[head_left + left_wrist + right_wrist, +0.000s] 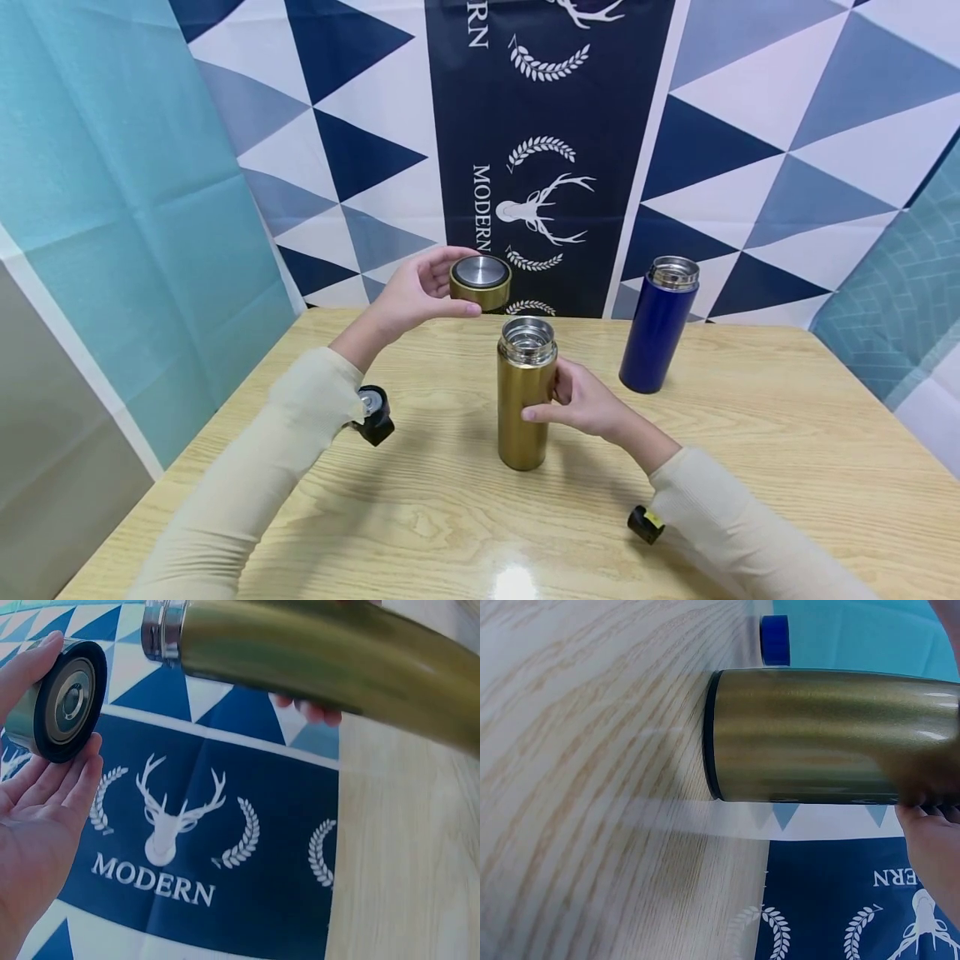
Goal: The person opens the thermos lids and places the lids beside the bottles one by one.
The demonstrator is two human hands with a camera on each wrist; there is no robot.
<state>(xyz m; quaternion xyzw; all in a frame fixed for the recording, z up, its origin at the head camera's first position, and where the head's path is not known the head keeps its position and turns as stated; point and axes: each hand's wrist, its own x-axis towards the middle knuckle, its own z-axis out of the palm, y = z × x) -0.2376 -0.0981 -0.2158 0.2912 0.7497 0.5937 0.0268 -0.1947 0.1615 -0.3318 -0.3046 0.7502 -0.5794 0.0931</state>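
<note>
A gold thermos bottle (525, 400) stands upright on the table, its mouth uncovered and showing a bare steel neck. My right hand (588, 404) grips its side, the thumb lying across the front. Above and slightly left of the mouth, my left hand (420, 292) holds the gold lid (482, 283) between thumb and fingers, apart from the bottle. In the left wrist view the dark underside of the lid (71, 701) faces the bottle neck (161, 630). In the right wrist view the bottle's black base (712, 735) meets the tabletop.
A blue thermos bottle (660, 325) without a lid stands at the back right. A short blue cylinder, probably a lid (775, 640), shows on the table in the right wrist view. The patterned cloth (360, 150) hangs behind the wooden table (442, 533).
</note>
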